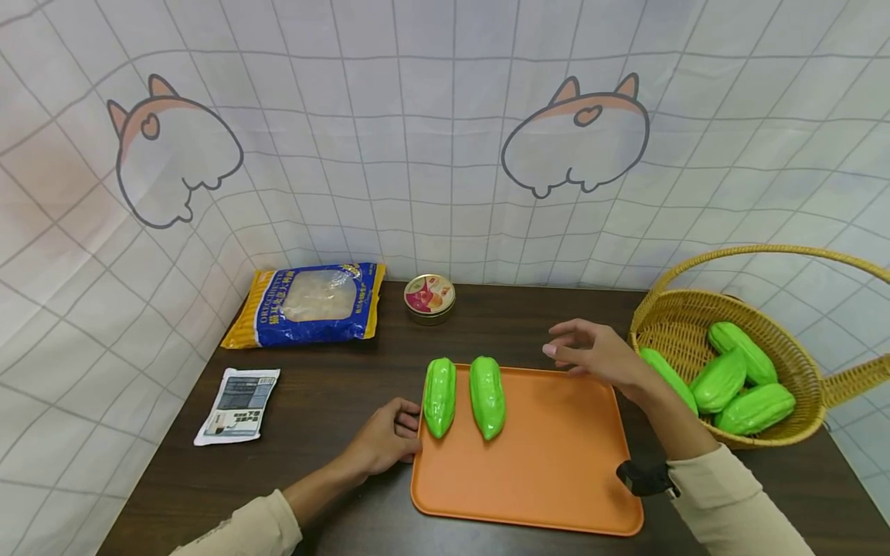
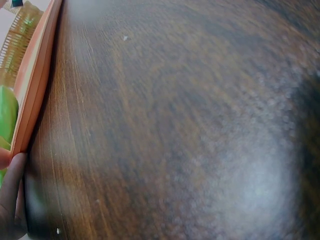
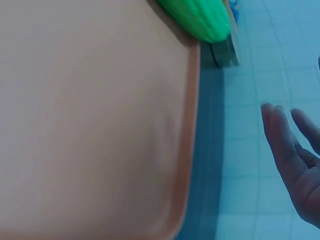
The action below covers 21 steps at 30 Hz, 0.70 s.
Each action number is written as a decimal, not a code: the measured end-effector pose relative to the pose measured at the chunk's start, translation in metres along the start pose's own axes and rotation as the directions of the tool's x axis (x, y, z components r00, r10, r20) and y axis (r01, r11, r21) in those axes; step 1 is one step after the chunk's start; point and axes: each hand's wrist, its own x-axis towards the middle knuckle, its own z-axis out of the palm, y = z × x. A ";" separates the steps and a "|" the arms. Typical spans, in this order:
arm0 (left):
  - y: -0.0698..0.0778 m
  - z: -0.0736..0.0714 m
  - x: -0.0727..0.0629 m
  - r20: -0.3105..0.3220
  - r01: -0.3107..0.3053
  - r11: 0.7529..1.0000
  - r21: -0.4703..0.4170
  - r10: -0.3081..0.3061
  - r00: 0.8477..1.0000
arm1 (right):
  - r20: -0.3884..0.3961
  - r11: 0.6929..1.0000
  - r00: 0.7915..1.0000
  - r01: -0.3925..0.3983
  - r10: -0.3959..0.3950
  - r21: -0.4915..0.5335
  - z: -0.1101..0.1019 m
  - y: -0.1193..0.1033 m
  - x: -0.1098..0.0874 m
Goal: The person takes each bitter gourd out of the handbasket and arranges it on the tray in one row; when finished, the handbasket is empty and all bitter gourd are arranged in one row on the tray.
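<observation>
My left hand (image 1: 386, 437) grips the left rim of an orange tray (image 1: 542, 463), with fingertips right at the edge. In the left wrist view, fingers (image 2: 14, 187) meet the tray's rim. Two glossy green ridged gourds, the left one (image 1: 439, 398) and the right one (image 1: 487, 397), lie side by side at the tray's far left. Over the far right corner, my right hand (image 1: 598, 357) is raised with fingers loosely bent and nothing held. The right wrist view shows that hand (image 3: 295, 160) beside the tray's edge, a gourd (image 3: 197, 17) at top.
A wicker basket (image 1: 810, 371) with a tall handle stands right of the tray, holding several green gourds (image 1: 754, 409). Behind lie a blue and yellow pasta bag (image 1: 313, 305) and a round tin (image 1: 429, 298). A small white packet (image 1: 238, 405) rests at left. A patterned cloth (image 1: 445, 154) hangs behind the table.
</observation>
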 end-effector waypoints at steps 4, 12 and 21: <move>0.000 0.000 0.000 -0.001 0.002 1.000 -0.003 -0.002 1.000 | 0.002 0.999 1.000 0.022 -0.022 -0.024 -0.019 -0.001 -0.013; 0.000 0.000 0.000 -0.004 0.005 1.000 0.002 -0.005 1.000 | 0.024 0.995 1.000 -0.007 0.009 -0.097 -0.056 -0.008 -0.033; 0.000 -0.001 0.000 0.004 -0.003 1.000 -0.005 0.003 1.000 | 0.055 0.985 0.998 -0.033 0.043 -0.168 -0.098 0.006 -0.047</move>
